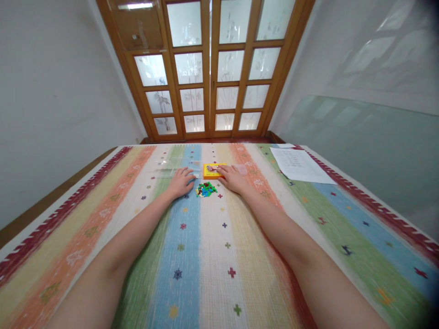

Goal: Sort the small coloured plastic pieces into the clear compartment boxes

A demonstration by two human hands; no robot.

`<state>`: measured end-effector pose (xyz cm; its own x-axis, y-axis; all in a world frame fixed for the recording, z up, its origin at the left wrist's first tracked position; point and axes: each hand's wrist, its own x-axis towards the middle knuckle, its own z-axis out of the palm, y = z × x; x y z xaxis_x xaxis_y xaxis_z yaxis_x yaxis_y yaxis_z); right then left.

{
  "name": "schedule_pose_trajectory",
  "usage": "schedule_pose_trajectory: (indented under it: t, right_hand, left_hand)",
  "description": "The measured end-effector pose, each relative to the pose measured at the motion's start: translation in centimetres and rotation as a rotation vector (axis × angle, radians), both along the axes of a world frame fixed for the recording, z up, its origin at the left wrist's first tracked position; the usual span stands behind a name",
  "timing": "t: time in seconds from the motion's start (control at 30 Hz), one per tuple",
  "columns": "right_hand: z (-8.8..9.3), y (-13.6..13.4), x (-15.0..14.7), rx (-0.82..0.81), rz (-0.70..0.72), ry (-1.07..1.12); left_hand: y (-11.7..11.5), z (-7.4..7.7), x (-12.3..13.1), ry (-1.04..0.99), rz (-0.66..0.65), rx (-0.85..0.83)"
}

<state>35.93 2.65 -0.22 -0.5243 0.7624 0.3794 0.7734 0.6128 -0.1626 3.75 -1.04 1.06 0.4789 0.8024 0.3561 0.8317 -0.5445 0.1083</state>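
My left hand (181, 183) lies on the striped tablecloth with its fingers spread, over or beside a clear plastic sheet or tray (164, 167). To the right, my right hand (233, 178) rests with its fingertips on the right part of a flat yellow box (210, 172) that has printed pictures on top. Between the hands, just nearer to me than the box, sits a small heap of green, blue, red and yellow pieces (206, 189). They are too small to name. A translucent pinkish item (242, 169) lies behind my right hand.
White printed paper (300, 165) lies at the far right of the table, which has a striped cloth (212, 256). Beyond the table stand wooden doors with glass panes (210, 68). A pale glass panel (370, 146) leans along the right wall.
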Motion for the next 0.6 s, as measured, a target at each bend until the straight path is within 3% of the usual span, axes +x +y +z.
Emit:
schedule_pose_trajectory:
  t: [0.2, 0.33, 0.6]
  right_hand:
    - [0.5, -0.4, -0.2, 0.004, -0.007, 0.001]
    - [1.1, -0.7, -0.3, 0.044, 0.013, 0.063]
    - [2.3, -0.5, -0.4, 0.043, -0.110, 0.172]
  left_hand:
    - [0.6, -0.9, 1.3, -0.052, 0.006, -0.008]
    - [0.8, -0.7, 2.2, -0.086, 0.005, 0.009]
    - [0.8, -0.3, 3.7, -0.178, -0.100, 0.005]
